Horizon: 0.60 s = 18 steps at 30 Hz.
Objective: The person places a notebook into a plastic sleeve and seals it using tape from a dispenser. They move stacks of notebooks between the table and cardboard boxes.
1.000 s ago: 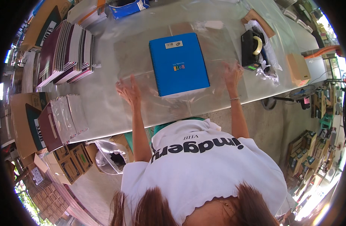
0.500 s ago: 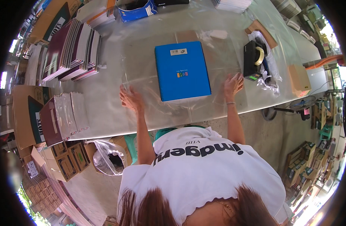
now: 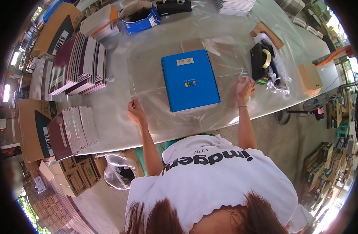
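Observation:
A blue spiral-bound notebook [image 3: 191,91] with a small white label lies flat in the middle of a clear plastic sheet [image 3: 148,84]. My left hand [image 3: 137,112] is at the sheet's left edge, its fingertips pinched together on the film. On the opposite side, my right hand [image 3: 245,90] has its fingers closed at the sheet's right edge. Both hands stay apart from the notebook. Just beyond the right hand stands a black tape dispenser [image 3: 259,62] with a pale roll of tape.
Maroon-covered spiral notebooks [image 3: 66,64] stand in a row at left, with plastic-wrapped ones [image 3: 72,130] nearer. Cardboard boxes [image 3: 29,130] flank the table's left edge. At the back are a blue-and-white bag [image 3: 142,25] and a white paper stack [image 3: 234,7]. A small carton [image 3: 309,78] sits at right.
My left hand's fingers have drawn together from a more spread pose, and the hand sits a little nearer me. The right hand's fingers have closed more. The whole view has shifted slightly.

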Motion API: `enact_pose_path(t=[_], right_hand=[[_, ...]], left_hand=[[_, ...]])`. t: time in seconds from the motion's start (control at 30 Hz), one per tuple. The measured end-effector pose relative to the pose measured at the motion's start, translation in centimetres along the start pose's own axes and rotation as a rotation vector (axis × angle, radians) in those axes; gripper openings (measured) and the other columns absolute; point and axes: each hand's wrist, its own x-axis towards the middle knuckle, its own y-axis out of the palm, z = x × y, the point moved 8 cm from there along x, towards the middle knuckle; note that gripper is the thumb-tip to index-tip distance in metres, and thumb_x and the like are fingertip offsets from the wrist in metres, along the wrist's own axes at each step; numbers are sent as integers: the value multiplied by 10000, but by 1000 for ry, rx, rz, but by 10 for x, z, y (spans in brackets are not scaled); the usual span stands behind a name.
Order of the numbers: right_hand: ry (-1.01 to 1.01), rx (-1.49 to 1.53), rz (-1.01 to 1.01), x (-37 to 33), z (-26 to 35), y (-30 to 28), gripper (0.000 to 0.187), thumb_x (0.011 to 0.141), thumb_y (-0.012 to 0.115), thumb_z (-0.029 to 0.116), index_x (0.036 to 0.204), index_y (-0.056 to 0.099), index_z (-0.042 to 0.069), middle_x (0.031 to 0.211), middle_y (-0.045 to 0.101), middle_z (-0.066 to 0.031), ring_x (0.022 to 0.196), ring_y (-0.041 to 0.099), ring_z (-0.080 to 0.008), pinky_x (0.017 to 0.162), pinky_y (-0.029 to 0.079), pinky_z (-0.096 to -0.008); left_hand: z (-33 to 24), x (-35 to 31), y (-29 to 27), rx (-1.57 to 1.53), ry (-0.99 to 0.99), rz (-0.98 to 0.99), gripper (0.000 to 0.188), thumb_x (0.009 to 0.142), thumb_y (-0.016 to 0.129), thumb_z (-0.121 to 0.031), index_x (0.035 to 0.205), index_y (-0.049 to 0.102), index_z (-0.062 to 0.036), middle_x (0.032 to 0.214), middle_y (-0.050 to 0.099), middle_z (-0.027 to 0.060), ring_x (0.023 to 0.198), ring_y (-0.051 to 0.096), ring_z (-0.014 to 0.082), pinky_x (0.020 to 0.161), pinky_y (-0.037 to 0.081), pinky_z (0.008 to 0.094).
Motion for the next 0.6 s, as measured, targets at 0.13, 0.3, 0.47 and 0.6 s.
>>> enact_pose_path(t=[0.13,0.3,0.47,0.6], right_hand=[[27,80,-34,14,-3,-8,285,762,726,234,964,574,101,1131,569,-80,1103,509,-286,922,348,-475],[163,137,-235,47,-57,-12,230,741,755,203,897,629,90,907,663,-72,894,629,-252,811,452,-423],[-89,373,10,49,-35,-14,119,765,718,155,801,717,42,691,690,-73,598,660,-160,599,504,-285],[19,526,162,52,-47,1,131,760,720,146,824,706,33,731,696,-97,629,668,-162,624,509,-297]], left_hand=[[-4,-1,-2,27,62,-15,224,859,645,-270,905,691,-55,760,676,90,652,629,226,618,473,355],[-2,-2,-3,-38,72,51,197,823,687,-241,905,691,-62,746,668,73,624,615,208,606,474,335],[18,-4,-9,-34,-16,109,221,789,725,-262,888,693,-67,733,676,66,617,621,198,601,473,322],[12,-3,-7,-12,-28,126,250,791,727,-300,897,698,-75,753,689,75,646,643,196,603,473,317]])
